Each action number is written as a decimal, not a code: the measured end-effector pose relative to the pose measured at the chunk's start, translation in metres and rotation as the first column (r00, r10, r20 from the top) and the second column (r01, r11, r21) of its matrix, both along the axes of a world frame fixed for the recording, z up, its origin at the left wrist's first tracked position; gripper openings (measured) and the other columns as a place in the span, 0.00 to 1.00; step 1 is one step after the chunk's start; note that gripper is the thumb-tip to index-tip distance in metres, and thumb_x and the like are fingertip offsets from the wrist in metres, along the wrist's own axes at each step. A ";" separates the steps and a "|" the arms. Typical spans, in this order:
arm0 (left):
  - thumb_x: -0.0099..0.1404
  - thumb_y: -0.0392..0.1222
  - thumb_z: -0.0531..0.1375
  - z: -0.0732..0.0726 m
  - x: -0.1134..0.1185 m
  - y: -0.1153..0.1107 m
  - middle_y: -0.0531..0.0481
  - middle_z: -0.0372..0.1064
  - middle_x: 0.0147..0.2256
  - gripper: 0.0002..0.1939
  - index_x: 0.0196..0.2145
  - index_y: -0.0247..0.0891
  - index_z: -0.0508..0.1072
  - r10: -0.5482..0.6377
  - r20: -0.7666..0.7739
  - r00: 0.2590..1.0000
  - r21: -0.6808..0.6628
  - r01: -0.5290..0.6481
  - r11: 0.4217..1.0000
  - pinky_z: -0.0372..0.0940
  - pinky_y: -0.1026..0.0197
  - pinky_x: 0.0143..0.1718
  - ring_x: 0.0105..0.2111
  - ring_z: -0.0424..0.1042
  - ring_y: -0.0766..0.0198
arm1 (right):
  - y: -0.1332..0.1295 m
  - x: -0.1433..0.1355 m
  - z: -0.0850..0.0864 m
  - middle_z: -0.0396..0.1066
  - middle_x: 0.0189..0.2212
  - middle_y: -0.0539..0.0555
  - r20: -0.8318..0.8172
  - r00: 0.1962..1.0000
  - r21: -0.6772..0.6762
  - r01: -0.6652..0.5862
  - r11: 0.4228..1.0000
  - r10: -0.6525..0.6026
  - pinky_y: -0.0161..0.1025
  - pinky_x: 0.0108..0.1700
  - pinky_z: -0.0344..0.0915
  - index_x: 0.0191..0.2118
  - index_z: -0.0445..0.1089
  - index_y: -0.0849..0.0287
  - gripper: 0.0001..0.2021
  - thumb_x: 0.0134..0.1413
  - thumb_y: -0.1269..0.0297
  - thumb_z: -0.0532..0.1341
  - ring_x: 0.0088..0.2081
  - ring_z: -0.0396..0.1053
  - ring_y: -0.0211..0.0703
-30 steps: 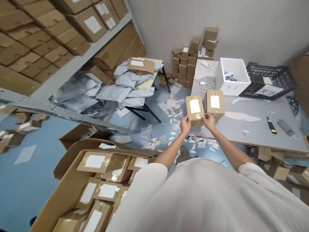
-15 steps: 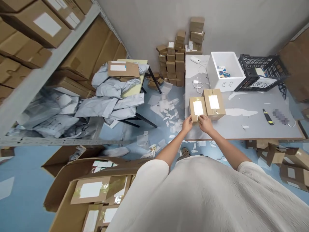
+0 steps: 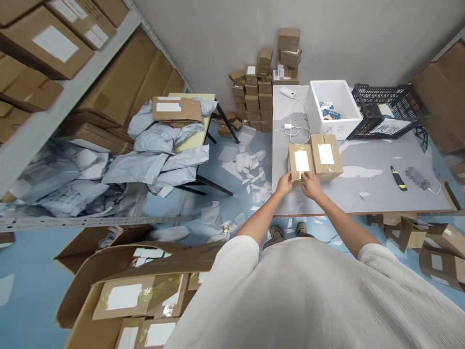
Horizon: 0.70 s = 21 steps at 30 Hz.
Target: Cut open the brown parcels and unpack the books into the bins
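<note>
left hand [image 3: 284, 183]: fingers closed on the near left corner of small labelled box [image 3: 301, 162] | right hand [image 3: 310, 182]: gripping its near end | box: on desk [image 3: 366, 194] by left edge, touching second box [image 3: 326, 157]

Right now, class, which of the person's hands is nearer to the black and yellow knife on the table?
Right. The right hand rests at the labelled box, on the side toward the knife; the left hand sits beyond it, farther away.

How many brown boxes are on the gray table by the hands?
2. One box sits at the table's near left edge, held by the left hand and right hand; the other box sits right beside it.
</note>
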<state>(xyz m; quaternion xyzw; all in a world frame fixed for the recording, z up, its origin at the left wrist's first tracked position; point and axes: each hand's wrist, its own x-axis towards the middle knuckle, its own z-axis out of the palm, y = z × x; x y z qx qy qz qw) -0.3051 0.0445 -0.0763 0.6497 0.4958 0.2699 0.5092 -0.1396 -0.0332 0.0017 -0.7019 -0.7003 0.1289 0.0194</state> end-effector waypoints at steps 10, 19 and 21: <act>0.68 0.30 0.66 0.014 0.045 0.008 0.36 0.80 0.58 0.26 0.63 0.37 0.79 0.074 0.026 0.997 -0.031 -0.073 0.997 0.75 0.46 0.63 0.55 0.83 0.47 | 0.022 0.055 0.001 0.68 0.70 0.70 0.016 0.996 -0.026 -0.086 0.996 0.086 0.57 0.64 0.65 0.72 0.69 0.61 0.28 0.70 0.67 0.54 0.66 0.65 0.67; 0.71 0.33 0.63 0.004 0.038 -0.029 0.33 0.73 0.65 0.29 0.68 0.37 0.74 0.307 -0.085 0.948 -0.017 -0.309 0.951 0.67 0.42 0.71 0.63 0.76 0.45 | 0.027 0.048 0.003 0.61 0.75 0.77 0.129 0.951 -0.062 -0.275 0.960 0.281 0.63 0.68 0.59 0.79 0.57 0.69 0.36 0.67 0.70 0.55 0.71 0.58 0.71; 0.72 0.33 0.62 0.000 0.024 -0.044 0.33 0.70 0.67 0.29 0.69 0.37 0.74 0.325 -0.107 0.940 -0.020 -0.329 0.944 0.66 0.43 0.71 0.63 0.76 0.47 | 0.026 0.044 0.003 0.60 0.74 0.79 0.125 0.954 -0.043 -0.270 0.962 0.273 0.64 0.69 0.58 0.78 0.57 0.71 0.36 0.66 0.69 0.55 0.71 0.58 0.72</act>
